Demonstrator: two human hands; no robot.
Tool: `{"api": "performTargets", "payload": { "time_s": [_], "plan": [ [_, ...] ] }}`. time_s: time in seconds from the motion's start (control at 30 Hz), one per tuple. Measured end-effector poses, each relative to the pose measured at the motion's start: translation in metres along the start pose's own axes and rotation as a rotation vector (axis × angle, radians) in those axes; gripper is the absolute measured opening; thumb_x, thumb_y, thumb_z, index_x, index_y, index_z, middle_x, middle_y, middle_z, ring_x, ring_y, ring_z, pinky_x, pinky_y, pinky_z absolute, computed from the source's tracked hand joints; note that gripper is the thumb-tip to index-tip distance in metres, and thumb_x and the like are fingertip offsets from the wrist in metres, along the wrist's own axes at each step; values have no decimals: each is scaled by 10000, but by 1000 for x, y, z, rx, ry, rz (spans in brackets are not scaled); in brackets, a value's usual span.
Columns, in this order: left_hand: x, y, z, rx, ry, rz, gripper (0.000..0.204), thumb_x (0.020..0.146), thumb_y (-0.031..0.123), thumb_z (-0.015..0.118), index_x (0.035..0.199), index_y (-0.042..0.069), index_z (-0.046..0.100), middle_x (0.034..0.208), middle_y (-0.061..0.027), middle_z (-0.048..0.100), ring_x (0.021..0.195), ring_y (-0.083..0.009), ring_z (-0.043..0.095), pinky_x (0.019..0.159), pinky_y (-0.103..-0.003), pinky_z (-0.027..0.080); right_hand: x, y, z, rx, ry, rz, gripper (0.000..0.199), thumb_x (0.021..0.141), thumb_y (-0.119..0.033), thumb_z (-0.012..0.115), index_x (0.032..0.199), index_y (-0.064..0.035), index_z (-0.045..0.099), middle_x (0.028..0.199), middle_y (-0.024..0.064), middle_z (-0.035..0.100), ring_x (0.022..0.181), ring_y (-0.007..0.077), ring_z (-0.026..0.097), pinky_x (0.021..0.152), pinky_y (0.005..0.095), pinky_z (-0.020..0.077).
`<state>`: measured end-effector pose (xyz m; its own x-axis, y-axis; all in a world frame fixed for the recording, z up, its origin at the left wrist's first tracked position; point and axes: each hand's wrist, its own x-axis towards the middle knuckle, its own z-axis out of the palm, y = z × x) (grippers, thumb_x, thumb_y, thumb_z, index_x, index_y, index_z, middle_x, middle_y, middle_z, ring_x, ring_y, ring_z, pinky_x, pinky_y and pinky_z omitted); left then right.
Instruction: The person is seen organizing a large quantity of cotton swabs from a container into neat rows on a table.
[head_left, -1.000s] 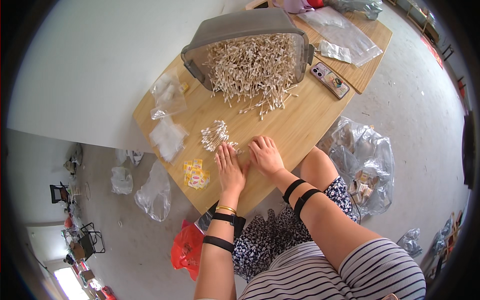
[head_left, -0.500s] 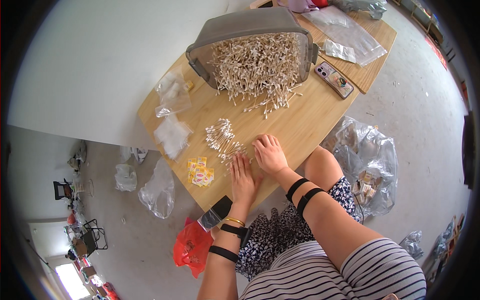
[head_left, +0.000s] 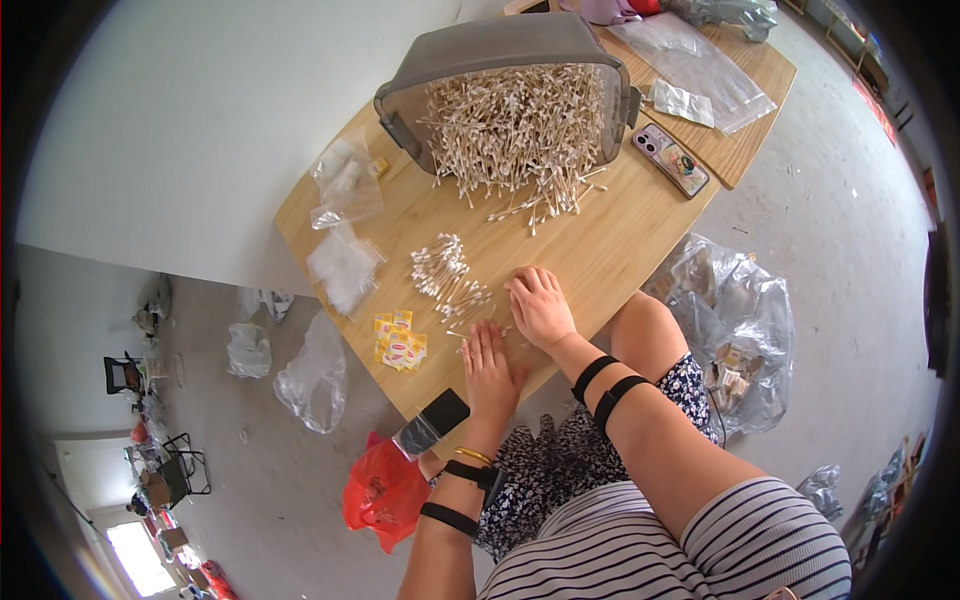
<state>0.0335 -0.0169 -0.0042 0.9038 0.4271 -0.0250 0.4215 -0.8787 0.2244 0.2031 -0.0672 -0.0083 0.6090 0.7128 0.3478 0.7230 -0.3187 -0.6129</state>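
A loose pile of cotton swabs (head_left: 440, 268) with white tips lies on the wooden table (head_left: 575, 245). My left hand (head_left: 490, 375) rests palm down just on the near side of it, fingers stretched out, the tips beside a few stray swabs. My right hand (head_left: 541, 308) lies on the tabletop to the right of the pile, fingers together and slightly bent; its palm side is hidden. Beyond both hands, a grey plastic bin (head_left: 500, 45) lies on its side, with a great heap of swabs (head_left: 520, 130) spilling from its mouth.
Small yellow-and-white cards (head_left: 400, 343) lie left of my left hand, with clear plastic bags (head_left: 345, 268) farther off. A phone (head_left: 670, 160) sits right of the bin. A dark flat object (head_left: 435, 422) lies at the near edge, above a red bag (head_left: 385, 495).
My left hand has drawn back toward me, away from the pile, uncovering the near swabs. My right hand stays in almost the same place.
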Motion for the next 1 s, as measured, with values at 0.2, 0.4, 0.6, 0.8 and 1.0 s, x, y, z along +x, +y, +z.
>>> {"api": "performTargets", "payload": {
  "time_s": [0.2, 0.4, 0.6, 0.8, 1.0],
  "plan": [
    [30, -26, 0, 39, 66, -17, 919, 926, 441, 617, 1567, -71, 203, 1649, -236, 203, 1539, -405, 148, 1244, -548, 120, 0, 2, 4, -10, 21, -9, 190, 896, -138, 609, 1065, -59, 642, 1139, 129, 586, 1168, 332, 538, 1042, 435, 422],
    [40, -33, -7, -93, 121, -4, 879, 939, 367, 623, 1599, -5, 176, 1670, -216, 156, 1553, -385, 118, 1249, -540, 111, 0, 4, 9, -20, 23, -16, 192, 894, -142, 612, 1064, -59, 642, 1131, 126, 585, 1163, 332, 540, 1034, 435, 427],
    [34, -59, -37, -155, 327, -28, 586, 893, 188, 647, 1442, 51, 494, 1464, -147, 489, 1338, -346, 453, 1144, -507, 315, 1, 3, 4, -24, 17, -33, 189, 886, -137, 612, 1055, -53, 611, 1135, 120, 580, 1149, 331, 539, 1035, 434, 425],
    [46, -87, -51, 15, 296, -99, 275, 842, 34, 671, 1076, 175, 701, 1075, -19, 593, 1063, -270, 531, 1003, -455, 381, 1, -1, 0, -11, 16, -24, 164, 898, -126, 602, 1043, -49, 597, 1131, 119, 573, 1153, 327, 533, 1038, 436, 421],
    [54, -96, -59, 67, 237, -29, 163, 788, 103, 764, 904, 178, 677, 1020, 8, 585, 1034, -250, 535, 940, -426, 381, 1, -2, -1, -18, -1, -21, 161, 903, -122, 600, 1046, -48, 598, 1134, 119, 572, 1156, 328, 529, 1036, 434, 423]
  ]
}}
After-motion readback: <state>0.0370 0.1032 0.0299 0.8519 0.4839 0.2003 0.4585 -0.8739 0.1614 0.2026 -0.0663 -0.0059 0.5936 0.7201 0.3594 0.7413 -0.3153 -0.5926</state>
